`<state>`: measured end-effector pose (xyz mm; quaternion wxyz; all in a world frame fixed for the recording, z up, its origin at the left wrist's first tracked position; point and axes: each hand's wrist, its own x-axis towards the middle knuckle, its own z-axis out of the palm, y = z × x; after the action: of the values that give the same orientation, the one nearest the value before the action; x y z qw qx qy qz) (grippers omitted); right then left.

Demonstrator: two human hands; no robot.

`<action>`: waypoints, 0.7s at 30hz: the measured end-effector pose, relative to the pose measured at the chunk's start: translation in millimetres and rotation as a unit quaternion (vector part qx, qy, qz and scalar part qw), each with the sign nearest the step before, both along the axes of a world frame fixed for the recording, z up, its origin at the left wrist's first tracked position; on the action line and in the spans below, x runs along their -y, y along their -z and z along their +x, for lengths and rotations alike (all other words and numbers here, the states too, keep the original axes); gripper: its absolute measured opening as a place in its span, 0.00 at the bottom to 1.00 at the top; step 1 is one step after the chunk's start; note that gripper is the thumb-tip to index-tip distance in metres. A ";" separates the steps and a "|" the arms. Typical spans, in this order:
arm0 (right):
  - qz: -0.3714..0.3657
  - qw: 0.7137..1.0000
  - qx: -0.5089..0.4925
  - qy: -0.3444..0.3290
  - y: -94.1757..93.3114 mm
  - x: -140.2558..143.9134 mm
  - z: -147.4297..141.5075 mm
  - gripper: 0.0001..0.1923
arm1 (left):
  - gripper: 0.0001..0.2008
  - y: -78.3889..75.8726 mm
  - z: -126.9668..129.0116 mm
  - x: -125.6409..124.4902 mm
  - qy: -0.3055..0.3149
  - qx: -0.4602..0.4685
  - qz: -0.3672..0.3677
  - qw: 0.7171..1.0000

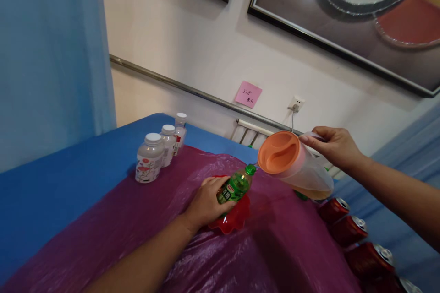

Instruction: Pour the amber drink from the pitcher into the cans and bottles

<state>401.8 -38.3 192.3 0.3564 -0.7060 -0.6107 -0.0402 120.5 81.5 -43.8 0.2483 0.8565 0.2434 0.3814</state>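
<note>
A green bottle is gripped by the left hand over a red dish (mid-desk); a pitcher is held tilted by the right hand above the cans' edge.

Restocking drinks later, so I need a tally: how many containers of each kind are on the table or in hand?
White-capped bottles: 3
Green bottle, in left hand: 1
Red cans: 4
Orange-lidded pitcher, in right hand: 1
Total: 9
</note>
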 end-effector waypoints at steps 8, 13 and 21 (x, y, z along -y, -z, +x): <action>0.000 1.000 -0.014 0.005 -3.9 2.8 -4.6 0.31 | 0.33 0.3 0.9 -0.1 -0.001 0.007 0.001 1.000; 0.006 1.000 -0.019 0.003 -4.6 3.4 -6.5 0.31 | 0.32 -0.2 0.6 0.2 -0.002 0.008 0.001 1.000; -0.003 1.000 -0.017 0.001 -3.9 4.2 -3.6 0.30 | 0.32 -1.5 0.3 0.6 -0.004 0.007 0.000 1.000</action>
<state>398.2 -42.5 196.2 0.3644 -0.7082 -0.6041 -0.0264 120.8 80.9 -42.3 0.2482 0.8530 0.2447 0.3884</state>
